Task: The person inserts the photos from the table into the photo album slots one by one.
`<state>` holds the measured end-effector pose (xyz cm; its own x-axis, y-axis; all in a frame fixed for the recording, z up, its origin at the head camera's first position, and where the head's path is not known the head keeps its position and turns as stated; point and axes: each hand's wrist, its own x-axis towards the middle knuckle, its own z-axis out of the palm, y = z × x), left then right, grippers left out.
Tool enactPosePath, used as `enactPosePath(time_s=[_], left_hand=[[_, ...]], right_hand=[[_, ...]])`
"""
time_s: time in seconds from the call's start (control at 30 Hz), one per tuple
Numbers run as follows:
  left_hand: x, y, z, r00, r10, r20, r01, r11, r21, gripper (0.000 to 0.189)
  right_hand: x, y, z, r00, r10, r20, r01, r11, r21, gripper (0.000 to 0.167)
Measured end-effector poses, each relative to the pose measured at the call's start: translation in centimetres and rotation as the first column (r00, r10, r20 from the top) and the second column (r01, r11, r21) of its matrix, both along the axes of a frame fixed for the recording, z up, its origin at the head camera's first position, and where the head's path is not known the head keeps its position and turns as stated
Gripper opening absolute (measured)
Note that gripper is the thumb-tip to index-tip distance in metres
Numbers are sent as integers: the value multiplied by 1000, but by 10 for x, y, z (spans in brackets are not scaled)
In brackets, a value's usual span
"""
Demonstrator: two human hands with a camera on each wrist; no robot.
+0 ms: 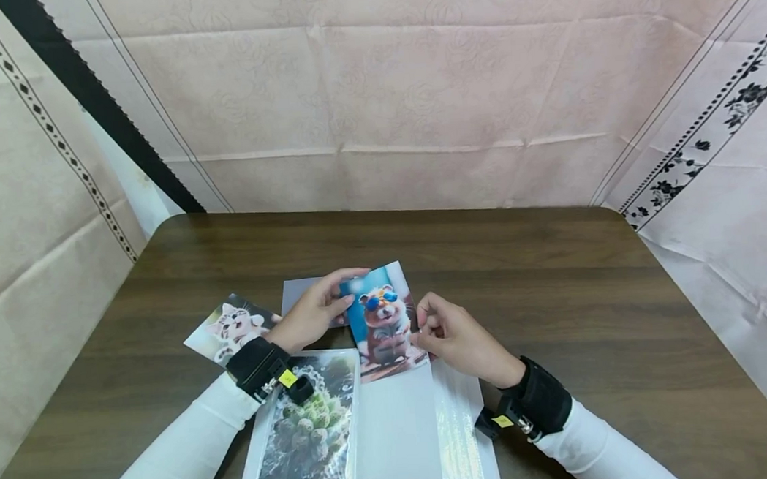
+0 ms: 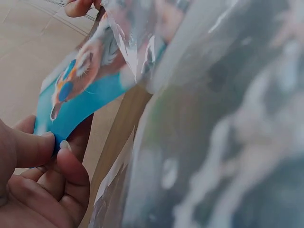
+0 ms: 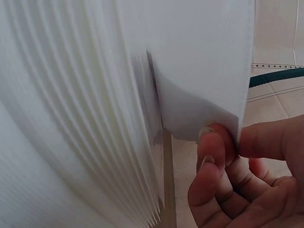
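Note:
A photo of a hamster in blue sunglasses (image 1: 386, 320) stands tilted over the open photo album (image 1: 395, 429). My left hand (image 1: 318, 309) pinches its upper left corner between thumb and fingers. Clear film covers the photo's lower part in the left wrist view. My right hand (image 1: 452, 338) is at the photo's right edge; in the right wrist view its thumb and fingers pinch the corner of a white sheet (image 3: 204, 71). Whether the photo's edge is also between those fingers, I cannot tell. The album's left page holds a picture of pale green plants (image 1: 316, 423).
A white cat photo (image 1: 233, 328) lies on the brown table (image 1: 544, 273), left of my left wrist. Behind my left hand lies a greyish card (image 1: 294, 290), partly hidden. Stacked album leaves (image 3: 85, 95) fan out beside my right hand. Patterned cloth (image 1: 375, 108) hangs beyond the table.

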<state>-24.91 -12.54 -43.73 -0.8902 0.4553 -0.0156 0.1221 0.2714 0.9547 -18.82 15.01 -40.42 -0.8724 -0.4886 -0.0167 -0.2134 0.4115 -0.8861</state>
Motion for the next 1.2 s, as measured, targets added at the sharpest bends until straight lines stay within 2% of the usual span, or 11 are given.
enactPosePath(time_s=[0.1, 0.23, 0.4, 0.57, 0.97, 1.2], left_hand=[[0, -1, -1, 1000, 18, 18, -18, 1000, 5, 45], [-1, -1, -2, 1000, 22, 7, -22, 1000, 0, 44], [-2, -1, -3, 999, -8, -35, 7, 1000, -20, 44], [-2, -2, -3, 998, -47, -38, 46, 999, -23, 47], [-1, 4, -4, 997, -48, -64, 45, 998, -51, 46], [1, 5, -4, 997, -59, -42, 56, 997, -59, 45]], right_hand=[[0, 0, -1, 1000, -1, 1, 1, 1000, 5, 20], [0, -1, -1, 1000, -3, 4, 3, 1000, 11, 20], [0, -1, -1, 1000, -4, 0, 4, 1000, 8, 20], [0, 0, 0, 1000, -2, -8, 2, 1000, 3, 19], [-2, 0, -2, 1000, -4, -3, 4, 1000, -10, 17], [-2, -1, -2, 1000, -3, -12, 3, 1000, -17, 17]])
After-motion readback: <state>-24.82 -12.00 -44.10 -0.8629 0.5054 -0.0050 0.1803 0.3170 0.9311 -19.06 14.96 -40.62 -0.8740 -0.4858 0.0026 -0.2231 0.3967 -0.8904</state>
